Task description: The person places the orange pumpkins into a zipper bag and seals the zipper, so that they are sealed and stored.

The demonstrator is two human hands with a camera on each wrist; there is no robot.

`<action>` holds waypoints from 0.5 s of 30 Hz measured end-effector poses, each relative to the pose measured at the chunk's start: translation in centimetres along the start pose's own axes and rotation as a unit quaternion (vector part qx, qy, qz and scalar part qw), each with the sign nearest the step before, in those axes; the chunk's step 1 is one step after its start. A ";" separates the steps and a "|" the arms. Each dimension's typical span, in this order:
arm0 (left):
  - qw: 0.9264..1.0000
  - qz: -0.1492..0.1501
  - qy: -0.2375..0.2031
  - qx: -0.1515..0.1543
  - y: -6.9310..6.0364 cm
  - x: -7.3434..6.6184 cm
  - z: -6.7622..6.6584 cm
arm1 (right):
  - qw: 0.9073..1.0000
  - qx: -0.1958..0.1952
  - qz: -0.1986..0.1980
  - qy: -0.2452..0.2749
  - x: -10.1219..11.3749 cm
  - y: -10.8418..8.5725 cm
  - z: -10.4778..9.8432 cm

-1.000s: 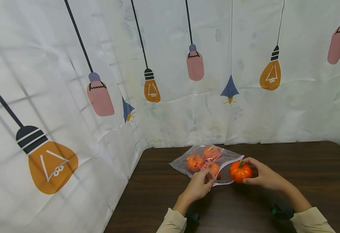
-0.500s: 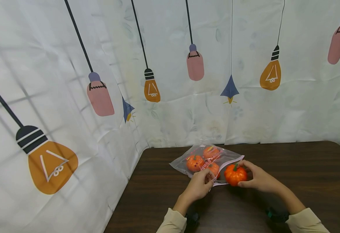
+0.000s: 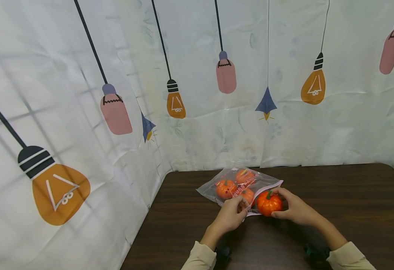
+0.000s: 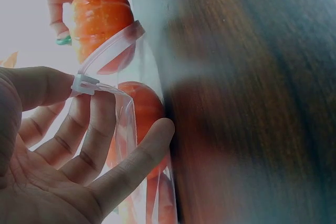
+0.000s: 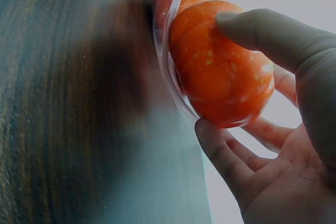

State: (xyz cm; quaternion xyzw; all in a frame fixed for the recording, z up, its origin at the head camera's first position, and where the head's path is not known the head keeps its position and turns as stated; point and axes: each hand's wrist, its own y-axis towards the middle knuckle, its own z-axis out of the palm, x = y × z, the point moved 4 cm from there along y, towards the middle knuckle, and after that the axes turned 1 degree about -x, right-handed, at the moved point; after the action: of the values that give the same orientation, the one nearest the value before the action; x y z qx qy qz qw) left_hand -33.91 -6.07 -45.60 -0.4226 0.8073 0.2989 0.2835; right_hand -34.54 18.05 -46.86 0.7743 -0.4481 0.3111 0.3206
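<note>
A clear zip bag (image 3: pixel 208 187) with pink print and a pale pink edge lies on the table, several small orange pumpkins (image 3: pixel 226 189) inside it. My left hand (image 3: pixel 231 214) pinches the bag's mouth near a whitish zip slider (image 4: pixel 85 84), and its index finger stretches along the bag in the left wrist view. Another orange pumpkin (image 3: pixel 268 204) with a green stem is gripped by my right hand (image 3: pixel 296 209) between thumb and fingers. That pumpkin sits at the bag's mouth, its lower part behind the pink edge in the left wrist view.
The dark wood-grain table (image 3: pixel 352 202) runs back to a white curtain (image 3: pixel 200 142) printed with hanging lamps. Dark straps or devices (image 3: pixel 223 255) sit at both wrists, by the cream sleeves (image 3: pixel 200 257).
My right hand has moved left with the pumpkin, from beside the bag's edge to its mouth. The left hand and the bag have stayed in place.
</note>
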 end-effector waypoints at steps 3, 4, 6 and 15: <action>1.000 0.000 -0.006 0.002 0.0 0.0 0.1 | 1.000 0.003 0.006 0.004 -0.2 0.1 0.2; 1.000 0.001 -0.007 0.002 0.0 0.1 0.1 | 1.000 0.003 0.005 0.004 -0.2 0.1 0.3; 1.000 0.001 -0.006 0.002 0.0 0.1 0.1 | 1.000 0.000 0.002 0.000 -0.2 0.2 0.4; 1.000 0.000 -0.001 0.002 0.0 0.1 0.2 | 0.999 -0.035 -0.010 -0.033 0.1 0.1 0.5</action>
State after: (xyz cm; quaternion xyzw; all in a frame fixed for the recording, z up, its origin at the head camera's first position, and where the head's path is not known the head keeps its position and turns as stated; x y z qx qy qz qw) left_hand -33.91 -5.92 -45.79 -0.4221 0.8075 0.2976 0.2851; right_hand -34.45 17.56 -47.05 0.7769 -0.4612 0.2664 0.3357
